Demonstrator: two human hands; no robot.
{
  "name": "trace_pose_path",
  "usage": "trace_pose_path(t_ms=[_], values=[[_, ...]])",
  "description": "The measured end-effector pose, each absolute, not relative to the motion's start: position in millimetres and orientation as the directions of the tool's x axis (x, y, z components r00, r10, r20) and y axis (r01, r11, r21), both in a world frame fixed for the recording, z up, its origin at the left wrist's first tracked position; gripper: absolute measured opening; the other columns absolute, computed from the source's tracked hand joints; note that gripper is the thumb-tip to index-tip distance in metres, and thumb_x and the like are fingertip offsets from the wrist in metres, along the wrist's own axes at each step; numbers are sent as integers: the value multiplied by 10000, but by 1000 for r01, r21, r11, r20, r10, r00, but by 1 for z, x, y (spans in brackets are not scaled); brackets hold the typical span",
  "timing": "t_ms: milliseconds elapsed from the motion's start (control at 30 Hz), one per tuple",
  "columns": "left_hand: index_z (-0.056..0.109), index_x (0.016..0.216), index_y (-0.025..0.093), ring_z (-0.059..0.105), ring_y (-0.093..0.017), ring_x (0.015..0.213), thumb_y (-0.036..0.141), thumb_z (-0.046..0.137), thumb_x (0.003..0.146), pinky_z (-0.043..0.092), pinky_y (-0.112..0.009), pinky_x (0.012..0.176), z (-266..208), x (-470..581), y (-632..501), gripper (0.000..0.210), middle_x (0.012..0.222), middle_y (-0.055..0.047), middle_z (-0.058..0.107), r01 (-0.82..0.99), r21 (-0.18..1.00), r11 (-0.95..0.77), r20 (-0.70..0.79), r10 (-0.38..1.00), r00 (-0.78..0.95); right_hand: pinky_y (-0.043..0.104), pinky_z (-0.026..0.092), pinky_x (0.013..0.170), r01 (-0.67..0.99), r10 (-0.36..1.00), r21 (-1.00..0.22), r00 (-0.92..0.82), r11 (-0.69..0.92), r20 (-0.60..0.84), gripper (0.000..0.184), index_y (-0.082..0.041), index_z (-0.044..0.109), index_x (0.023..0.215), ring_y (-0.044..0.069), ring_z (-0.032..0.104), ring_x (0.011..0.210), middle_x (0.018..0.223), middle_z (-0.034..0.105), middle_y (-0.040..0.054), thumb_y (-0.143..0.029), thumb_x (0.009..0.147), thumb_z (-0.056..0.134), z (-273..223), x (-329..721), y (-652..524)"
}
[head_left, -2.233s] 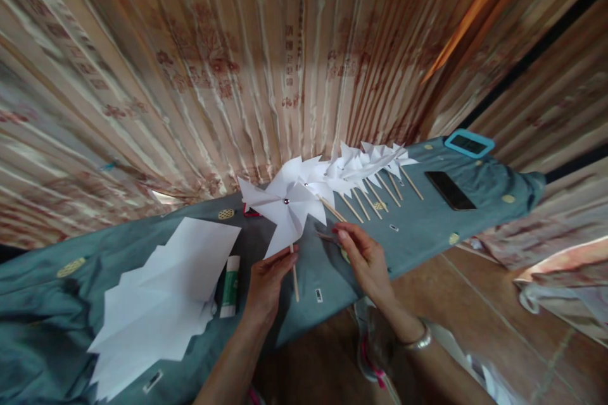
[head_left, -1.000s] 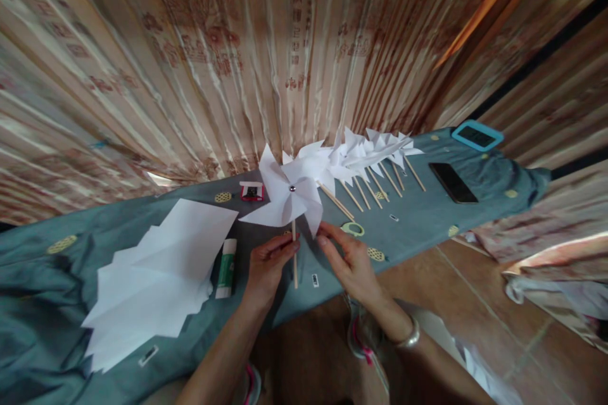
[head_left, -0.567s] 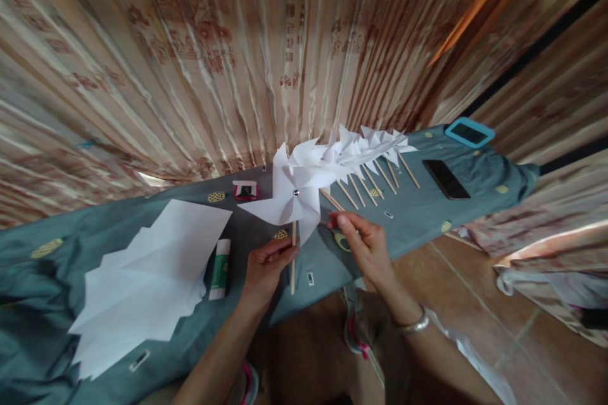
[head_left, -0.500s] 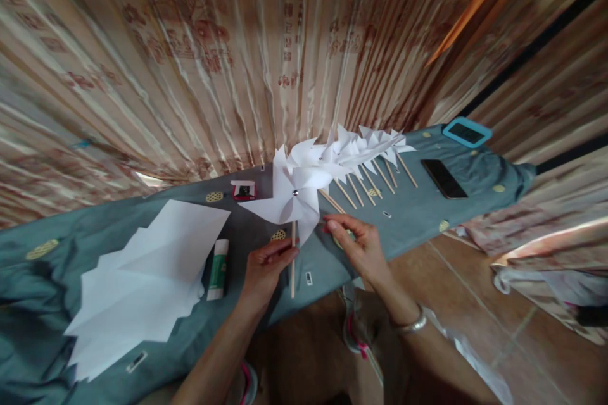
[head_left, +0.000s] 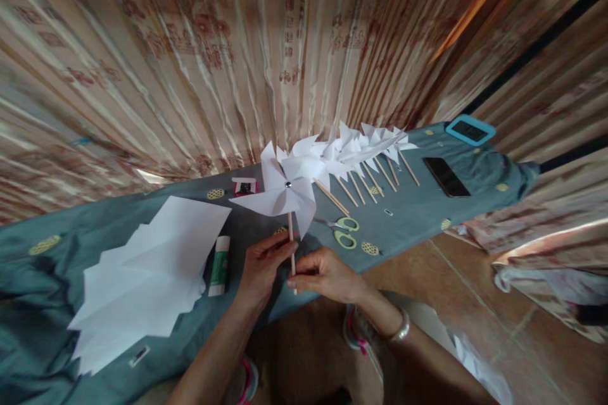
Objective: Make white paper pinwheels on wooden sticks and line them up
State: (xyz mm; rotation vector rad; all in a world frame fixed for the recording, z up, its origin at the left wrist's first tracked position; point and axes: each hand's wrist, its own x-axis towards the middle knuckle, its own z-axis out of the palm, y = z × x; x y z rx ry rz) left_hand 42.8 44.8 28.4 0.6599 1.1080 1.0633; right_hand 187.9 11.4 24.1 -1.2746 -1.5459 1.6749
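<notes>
A white paper pinwheel (head_left: 287, 185) with a silver pin at its centre stands on a thin wooden stick, held over the front of the cloth. My left hand (head_left: 266, 264) is closed round the stick just below the paper blades. Lower down, my right hand (head_left: 327, 275) pinches the same stick near its bottom end. Behind it, a row of similar pinwheels (head_left: 368, 144) lies with sticks towards me. Green-handled scissors (head_left: 346, 231) rest right of the held pinwheel. A small red box (head_left: 245, 187) with dark contents sits to its left.
A fanned stack of white paper (head_left: 152, 278) covers the left of the cloth (head_left: 403, 221), with a green and white glue stick (head_left: 219, 267) beside it. A dark phone (head_left: 446, 177) and a blue-framed device (head_left: 470, 131) lie at the right. A curtain (head_left: 237, 63) hangs behind.
My right hand has moved down and left, from beside the blades to the stick's lower end. The scissors now show fully. The pinwheel has turned and shifted slightly left.
</notes>
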Motion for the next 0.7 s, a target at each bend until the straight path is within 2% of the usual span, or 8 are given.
trace_pose_path(t_ms=[267,433,533,633,700], values=[[790,671,195,648,-164,646,238,856,446,499,-269,655,23,42,41,239,684,-43,761,-301,867,396,-381,918,110,238,401,584,224,912,-966,-355,-131,-206,360,-150,644,587,117,540,564,585,635,6,-432,810,648,23,189,14],[792,694,188,644,-159,634,253,849,471,495,-270,663,22,40,42,239,697,-49,763,-270,876,401,-382,916,119,234,358,534,247,940,-967,-311,-66,-144,399,-161,656,598,100,479,523,553,599,-8,-492,820,636,30,202,17],[795,717,183,640,-149,627,265,855,472,493,-259,661,22,40,41,265,694,-54,762,-270,870,412,-394,911,120,235,350,509,169,992,-983,-97,-66,-83,458,-166,677,621,98,456,502,538,599,-3,-580,809,616,32,217,25],[795,713,183,637,-141,626,260,855,462,493,-248,657,20,41,40,270,714,-59,768,-273,866,420,-401,908,126,231,379,517,61,981,-996,186,-72,-59,423,-170,720,728,98,482,518,594,654,5,-593,712,712,32,228,35],[795,704,184,635,-140,619,257,852,454,493,-245,650,20,42,39,267,710,-58,768,-261,865,430,-410,903,128,233,420,558,-29,959,-997,275,-65,-71,420,-175,732,775,105,533,564,657,690,12,-568,635,781,33,231,40]])
